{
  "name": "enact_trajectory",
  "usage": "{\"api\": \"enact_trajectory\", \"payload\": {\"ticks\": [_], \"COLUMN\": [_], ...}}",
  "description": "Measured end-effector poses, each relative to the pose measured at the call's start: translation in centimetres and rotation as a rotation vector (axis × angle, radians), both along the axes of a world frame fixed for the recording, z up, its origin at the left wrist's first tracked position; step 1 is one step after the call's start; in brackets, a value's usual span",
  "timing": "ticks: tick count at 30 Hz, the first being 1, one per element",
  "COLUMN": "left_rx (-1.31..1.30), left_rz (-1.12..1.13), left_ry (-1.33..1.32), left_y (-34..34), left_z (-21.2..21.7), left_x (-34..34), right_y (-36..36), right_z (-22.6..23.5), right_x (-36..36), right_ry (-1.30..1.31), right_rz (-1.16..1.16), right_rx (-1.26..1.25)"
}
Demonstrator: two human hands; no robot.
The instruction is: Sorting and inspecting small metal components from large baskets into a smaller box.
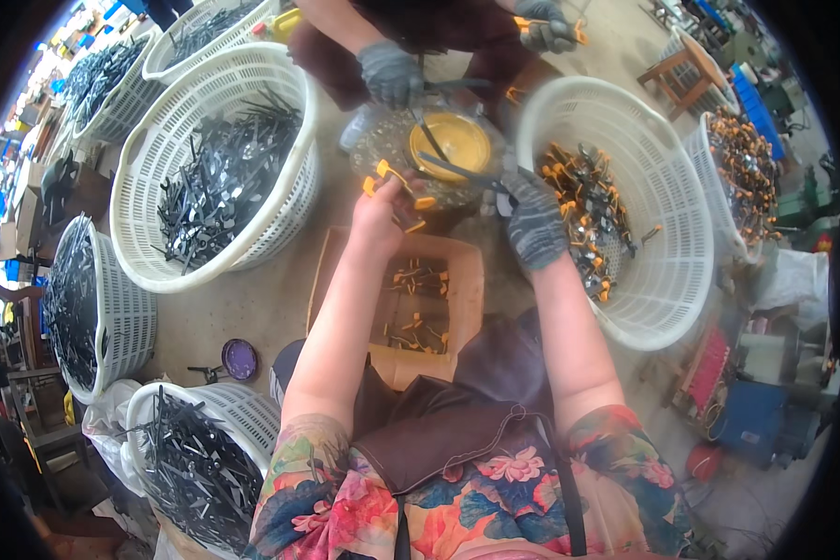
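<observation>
My bare left hand (380,217) is closed around several small orange plastic pieces (391,171) that stick out between the fingers. My right hand (537,224), in a grey knitted glove, grips one end of a flat dark strip (457,172). The strip points left, over the near edge of a yellow bowl (483,154). This bowl rests on a round, speckled stand (373,140). Across from me, a co-worker's gloved hand (390,75) is by the stand's far side; their other gloved hand (551,34) holds an orange-ended piece.
A cardboard box (467,280) with orange-ended parts stands below my forearms. To the left, a large white basket (294,201) holds dark strips; to the right, another white basket (691,271) holds orange-ended ones. More filled baskets line both sides. A purple round lid (240,359) lies on the floor.
</observation>
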State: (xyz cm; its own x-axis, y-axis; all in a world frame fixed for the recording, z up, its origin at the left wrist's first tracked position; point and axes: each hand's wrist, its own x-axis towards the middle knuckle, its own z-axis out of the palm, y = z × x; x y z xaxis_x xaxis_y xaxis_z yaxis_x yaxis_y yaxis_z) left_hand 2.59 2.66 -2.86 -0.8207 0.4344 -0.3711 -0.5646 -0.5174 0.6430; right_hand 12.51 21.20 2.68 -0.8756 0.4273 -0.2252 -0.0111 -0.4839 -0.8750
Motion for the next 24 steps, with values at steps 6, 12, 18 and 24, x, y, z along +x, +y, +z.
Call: {"api": "enact_trajectory", "payload": {"ticks": [6, 12, 18, 24], "left_rx": [0.113, 0.039, 0.127, -0.020], "left_rz": [-0.036, 0.126, 0.143, 0.153], "left_ry": [-0.021, -0.138, -0.157, -0.116], "left_y": [-2.9, -3.2, -3.6, -3.9], "left_z": [0.8, 3.6, 3.6, 2.9], "left_x": [-0.2, 0.7, 0.7, 0.4], "right_y": [-1.5, -2.5, -3.4, -4.4], "right_z": [3.8, 4.6, 5.3, 6.4], "right_x": [3.0, 4.9, 5.3, 5.2], "right_ry": [0.074, 0.186, 0.193, 0.166], "right_rz": [0.101, 0.099, 0.212, 0.243], "right_rx": [-0.105, 0.463, 0.754, 1.025]}}
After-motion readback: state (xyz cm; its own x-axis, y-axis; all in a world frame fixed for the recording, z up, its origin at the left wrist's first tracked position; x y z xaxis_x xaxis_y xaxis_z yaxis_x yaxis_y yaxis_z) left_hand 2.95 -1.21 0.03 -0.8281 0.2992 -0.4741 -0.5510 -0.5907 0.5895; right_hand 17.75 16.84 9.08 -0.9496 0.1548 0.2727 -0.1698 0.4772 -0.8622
